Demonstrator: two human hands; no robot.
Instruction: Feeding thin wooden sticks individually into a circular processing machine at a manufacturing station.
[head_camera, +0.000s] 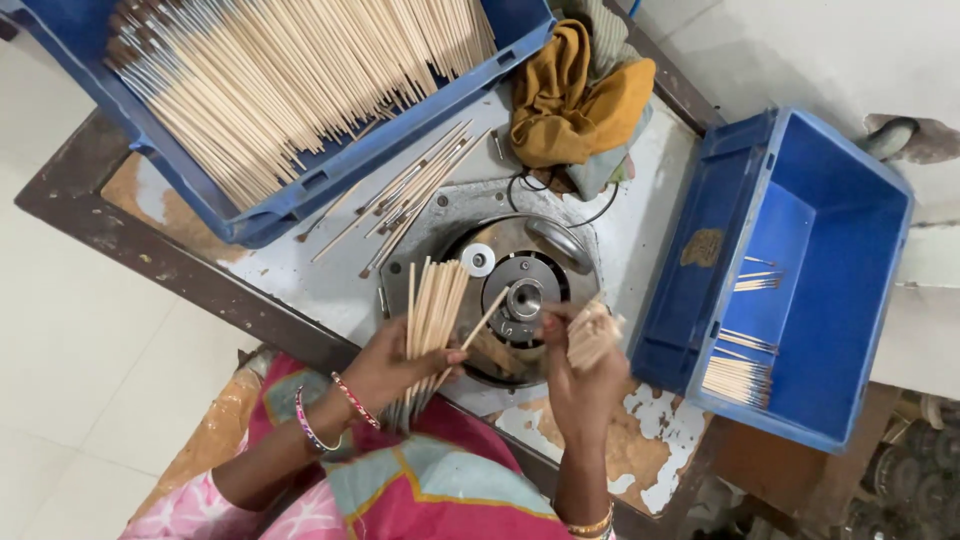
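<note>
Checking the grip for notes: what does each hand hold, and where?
Left hand grips a fanned bundle of thin wooden sticks around its middle. Right hand holds a smaller stick bunch near its lower end.

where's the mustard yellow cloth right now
In the head view, the yellow cloth lies bunched at the table's far edge, right of the stick-filled blue crate and beyond the round metal machine.
</note>
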